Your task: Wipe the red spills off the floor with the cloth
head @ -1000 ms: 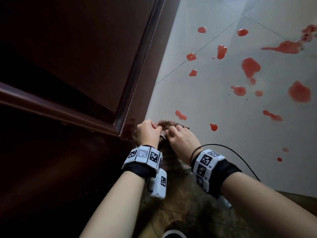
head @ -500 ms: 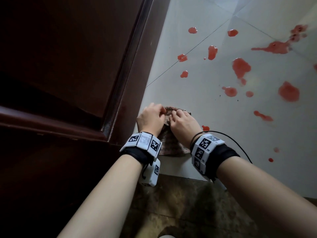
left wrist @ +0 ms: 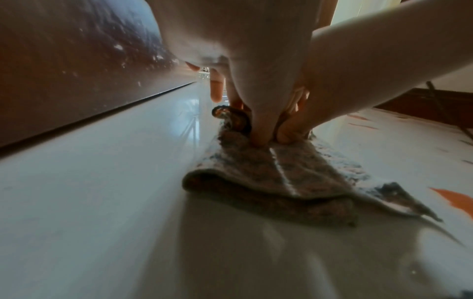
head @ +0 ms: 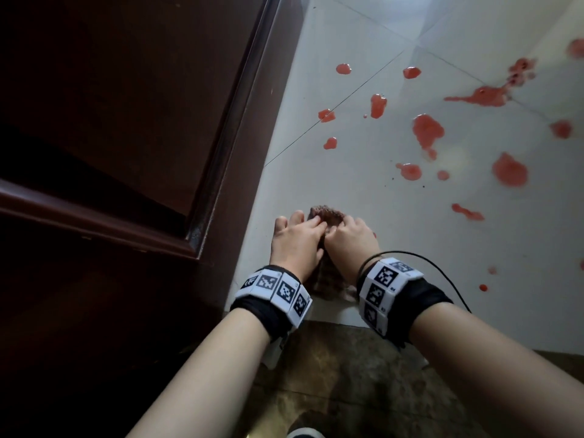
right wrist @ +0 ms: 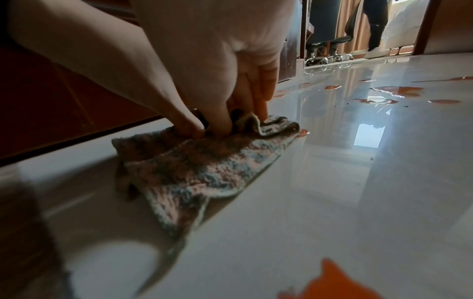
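Note:
A pink-and-grey cloth (head: 327,214) lies folded on the white tiled floor (head: 347,172) next to the door. My left hand (head: 297,240) pinches its bunched far edge, thumb pressing down on the cloth (left wrist: 268,172), one finger straight and off it. My right hand (head: 349,237) sits close beside it. There thumb and fingers pinch the same raised fold of the cloth (right wrist: 194,170). Several red spills (head: 426,129) dot the floor ahead and to the right. One small spill (right wrist: 302,132) touches the cloth's far right corner.
A dark wooden door (head: 126,105) stands close on the left. A dark stone threshold (head: 347,374) runs under my forearms. A black cable (head: 442,270) trails from my right wrist. A chair base (right wrist: 322,56) stands far off across the floor.
Both hands have pushed the cloth forward off the threshold, over the spill nearest the door. My left hand's fingers have loosened from a tight fist and spread out.

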Tool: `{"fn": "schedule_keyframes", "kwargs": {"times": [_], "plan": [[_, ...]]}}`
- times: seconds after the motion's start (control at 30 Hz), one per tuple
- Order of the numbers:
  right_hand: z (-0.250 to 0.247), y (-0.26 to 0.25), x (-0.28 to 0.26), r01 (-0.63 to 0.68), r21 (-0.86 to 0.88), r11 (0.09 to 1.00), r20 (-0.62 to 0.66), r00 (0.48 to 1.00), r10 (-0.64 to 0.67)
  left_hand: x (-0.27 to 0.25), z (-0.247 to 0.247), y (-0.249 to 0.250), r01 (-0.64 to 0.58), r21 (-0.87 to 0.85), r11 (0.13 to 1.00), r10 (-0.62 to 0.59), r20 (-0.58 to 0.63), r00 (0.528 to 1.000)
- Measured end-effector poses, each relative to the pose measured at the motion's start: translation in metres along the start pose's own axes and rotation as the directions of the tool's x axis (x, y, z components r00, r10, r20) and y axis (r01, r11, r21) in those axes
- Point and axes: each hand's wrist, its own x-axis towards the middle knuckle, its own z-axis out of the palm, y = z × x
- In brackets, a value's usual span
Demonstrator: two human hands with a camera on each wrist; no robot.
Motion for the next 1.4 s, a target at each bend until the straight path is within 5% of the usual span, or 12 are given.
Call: {"fn": "schedule_keyframes", "kwargs": {"times": [0.47, 0.57, 0.73, 1.07, 1.27, 1.4], "plan": [[0.016, -0.031, -0.017, 0.099, -0.171, 0.98, 0.109, 0.991, -0.081, -0.038, 0.002, -0.022, 0.137, 0.057, 0.989, -0.143, 0.118, 0.983], [-0.003, -0.026, -0.017, 0.11, -0.25, 0.962, 0.23, 0.972, -0.051, -0.031, 0.0, -0.018, 0.142, 0.057, 0.988, -0.149, 0.15, 0.977], [-0.013, -0.006, -0.014, 0.114, -0.347, 0.931, 0.299, 0.954, -0.006, -0.013, -0.001, -0.005, 0.035, 0.137, 0.99, -0.062, 0.2, 0.978], [-0.052, 0.058, -0.013, 0.196, -0.231, 0.953, 0.476, 0.877, -0.065, 0.006, -0.005, 0.017, -0.2, 0.269, 0.942, 0.129, 0.258, 0.957], [-0.057, 0.071, -0.027, 0.433, -0.401, 0.807, 0.503, 0.84, -0.201, 0.012, -0.006, 0.035, -0.27, 0.28, 0.921, 0.193, 0.274, 0.942], [-0.058, 0.079, -0.036, 0.482, -0.399, 0.78, 0.531, 0.815, -0.232, 0.007, -0.002, 0.049, -0.276, 0.284, 0.918, 0.201, 0.267, 0.943]]}}
